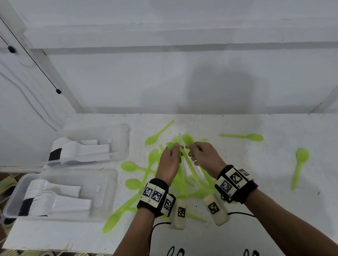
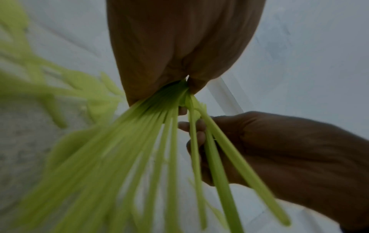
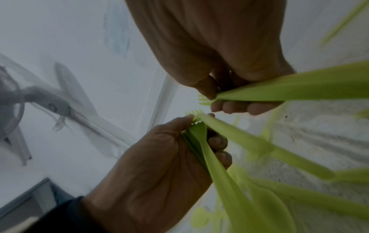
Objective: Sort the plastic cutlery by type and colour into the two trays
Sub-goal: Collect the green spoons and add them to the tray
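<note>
Both hands meet over a pile of green plastic cutlery (image 1: 136, 172) in the middle of the white table. My left hand (image 1: 173, 152) grips a fanned bundle of green forks (image 2: 159, 126) by their heads, handles pointing back toward my wrist. My right hand (image 1: 196, 149) pinches a few green forks (image 3: 279, 93), their tines showing past the thumb. The two hands are almost touching. Two clear trays stand at the left: the far tray (image 1: 124, 134) and the near tray (image 1: 112, 180), each holding stacked white cutlery (image 1: 53, 197).
Loose green spoons lie at the back (image 1: 158, 134), to the right (image 1: 244, 136) and at the far right (image 1: 299, 165). The table's front edge (image 1: 56, 245) drops to a patterned floor. White walls close the back and left.
</note>
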